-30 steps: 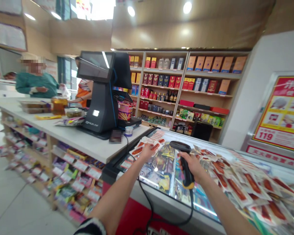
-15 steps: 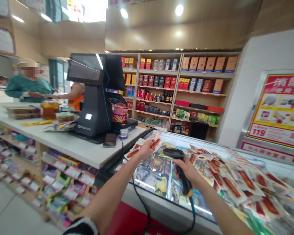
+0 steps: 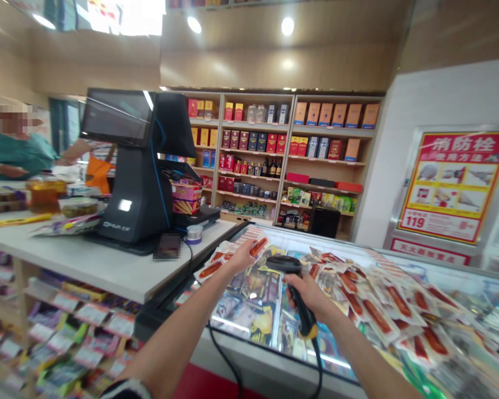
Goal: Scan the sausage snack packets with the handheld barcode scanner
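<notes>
My left hand (image 3: 242,256) is closed on a clear packet holding a red sausage (image 3: 258,246), lifted a little above several like packets (image 3: 211,267) lying at the freezer's left end. My right hand (image 3: 310,292) grips the handle of a black barcode scanner (image 3: 293,285) with a yellow band; its head points toward the held packet. The scanner's black cable (image 3: 220,354) hangs down in front of the freezer. Many more sausage packets (image 3: 382,310) are spread over the freezer's glass lid (image 3: 249,310) to the right.
A black checkout terminal (image 3: 137,166) stands on the white counter (image 3: 91,263) at left, with snack racks below. Behind the counter are two people (image 3: 12,149). Shelves of boxes and bottles (image 3: 283,155) line the back wall. A red poster (image 3: 453,185) hangs at right.
The view has swung to the right, so the counter and terminal slid left. My left hand has lifted a sausage packet off the pile toward the scanner; my right hand still holds the scanner.
</notes>
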`<state>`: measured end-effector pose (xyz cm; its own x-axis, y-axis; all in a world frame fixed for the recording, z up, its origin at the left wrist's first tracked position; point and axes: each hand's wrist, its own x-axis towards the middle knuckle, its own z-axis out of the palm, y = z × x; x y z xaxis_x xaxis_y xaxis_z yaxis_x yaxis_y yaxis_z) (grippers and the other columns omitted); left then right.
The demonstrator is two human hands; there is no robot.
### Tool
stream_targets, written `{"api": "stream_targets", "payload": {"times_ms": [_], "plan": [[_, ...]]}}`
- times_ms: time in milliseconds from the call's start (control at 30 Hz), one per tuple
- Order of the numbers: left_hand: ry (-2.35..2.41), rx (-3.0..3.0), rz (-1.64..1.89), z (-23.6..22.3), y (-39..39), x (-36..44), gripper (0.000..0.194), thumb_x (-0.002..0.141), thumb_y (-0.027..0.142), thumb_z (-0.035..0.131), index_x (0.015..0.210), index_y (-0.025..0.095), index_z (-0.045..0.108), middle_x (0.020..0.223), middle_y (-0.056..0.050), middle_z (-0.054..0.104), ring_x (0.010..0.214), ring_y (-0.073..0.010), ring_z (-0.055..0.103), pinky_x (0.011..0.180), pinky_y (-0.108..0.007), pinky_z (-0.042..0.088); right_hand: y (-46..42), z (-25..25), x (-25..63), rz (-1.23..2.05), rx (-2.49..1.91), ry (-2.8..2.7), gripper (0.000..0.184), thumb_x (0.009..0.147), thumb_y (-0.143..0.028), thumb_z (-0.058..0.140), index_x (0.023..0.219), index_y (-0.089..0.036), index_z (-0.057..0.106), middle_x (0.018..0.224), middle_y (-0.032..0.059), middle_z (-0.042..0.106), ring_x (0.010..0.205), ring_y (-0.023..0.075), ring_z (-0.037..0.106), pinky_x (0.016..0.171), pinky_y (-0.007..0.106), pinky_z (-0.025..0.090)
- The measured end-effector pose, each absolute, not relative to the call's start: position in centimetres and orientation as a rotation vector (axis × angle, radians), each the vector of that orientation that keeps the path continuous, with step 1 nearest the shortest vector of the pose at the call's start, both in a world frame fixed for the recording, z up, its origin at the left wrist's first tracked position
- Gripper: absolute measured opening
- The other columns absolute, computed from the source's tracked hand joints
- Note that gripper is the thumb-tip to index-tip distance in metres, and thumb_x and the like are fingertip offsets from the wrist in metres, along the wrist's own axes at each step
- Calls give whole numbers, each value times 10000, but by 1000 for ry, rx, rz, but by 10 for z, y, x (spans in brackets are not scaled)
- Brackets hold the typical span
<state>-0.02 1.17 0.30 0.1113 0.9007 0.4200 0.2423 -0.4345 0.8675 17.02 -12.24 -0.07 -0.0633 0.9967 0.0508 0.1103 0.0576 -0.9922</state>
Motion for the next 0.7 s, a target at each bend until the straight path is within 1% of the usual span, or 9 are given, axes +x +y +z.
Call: {"api": "stream_targets", "payload": {"times_ms": [133, 333, 433, 533, 700], "plan": [[1056, 2013, 1294, 3, 21, 3, 493, 479, 10, 595, 948, 159, 562, 1065, -104, 543, 1051, -247, 443, 908, -292, 286, -123, 6, 167, 1135, -1246, -1368, 224, 654, -371, 457, 588, -158, 431, 417, -41, 463, 326, 63, 413, 329, 175, 300], [1080, 2207, 1212, 2, 29, 6, 530, 500, 72, 606, 1019, 137, 522, 1079, -123, 520, 1043, -262, 444, 903, -329, 287, -117, 6, 173, 1163, -1253, -1311, 252, 646, -399, 463, 622, -148, 463, 447, -36, 472, 340, 74, 428, 339, 196, 322], [1105, 2242, 1171, 3, 30, 6, 564, 499, 76, 600, 1052, 123, 498, 1088, -138, 506, 1046, -268, 437, 895, -335, 293, -115, 5, 177, 1183, -1241, -1278, 265, 643, -414, 471, 625, -150, 465, 457, -37, 472, 344, 72, 427, 329, 192, 318], [1130, 2237, 1127, 2, 29, 9, 563, 509, 65, 581, 1061, 114, 479, 1075, -139, 512, 1021, -256, 457, 880, -329, 309, -115, 7, 182, 1132, -1244, -1255, 269, 652, -417, 469, 594, -154, 461, 431, -33, 472, 343, 71, 421, 330, 189, 323], [1178, 2151, 1053, -13, 27, 37, 582, 486, 40, 581, 1049, 119, 455, 1081, -127, 505, 1005, -253, 461, 825, -332, 351, -115, 11, 207, 1022, -1313, -1149, 309, 682, -417, 442, 514, -157, 451, 363, -23, 450, 315, 68, 398, 333, 189, 327]]}}
